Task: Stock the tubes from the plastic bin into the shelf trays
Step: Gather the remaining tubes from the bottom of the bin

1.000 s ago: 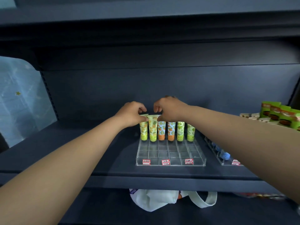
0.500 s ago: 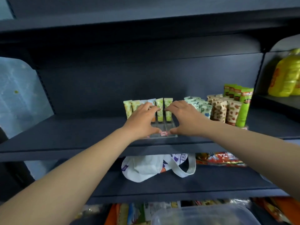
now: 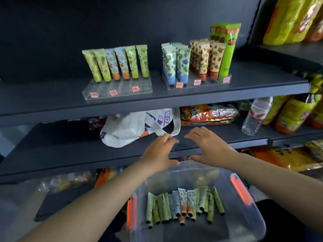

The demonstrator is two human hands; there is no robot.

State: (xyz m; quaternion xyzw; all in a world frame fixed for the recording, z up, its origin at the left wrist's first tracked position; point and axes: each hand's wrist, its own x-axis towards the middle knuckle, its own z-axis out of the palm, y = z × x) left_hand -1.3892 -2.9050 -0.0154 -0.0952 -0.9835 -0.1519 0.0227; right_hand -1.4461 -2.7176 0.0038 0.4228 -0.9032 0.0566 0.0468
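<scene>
While above the plastic bin (image 3: 248,222) of tubes (image 3: 183,205), left hand (image 3: 160,151), right hand (image 3: 208,145), both spread, empty.

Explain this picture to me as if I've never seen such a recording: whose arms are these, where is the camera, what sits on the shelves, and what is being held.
There is no machine here. A person wears a camera on the head, looking forward and down, so the two bare arms are their own. The left hand and right hand hover open over a clear plastic bin and hold nothing. Loose tubes lie in the bin. On the upper shelf a clear tray has six tubes standing in its back row; its front slots are free. A second tray beside it looks fuller. A white tote bag lies on the shelf below.
</scene>
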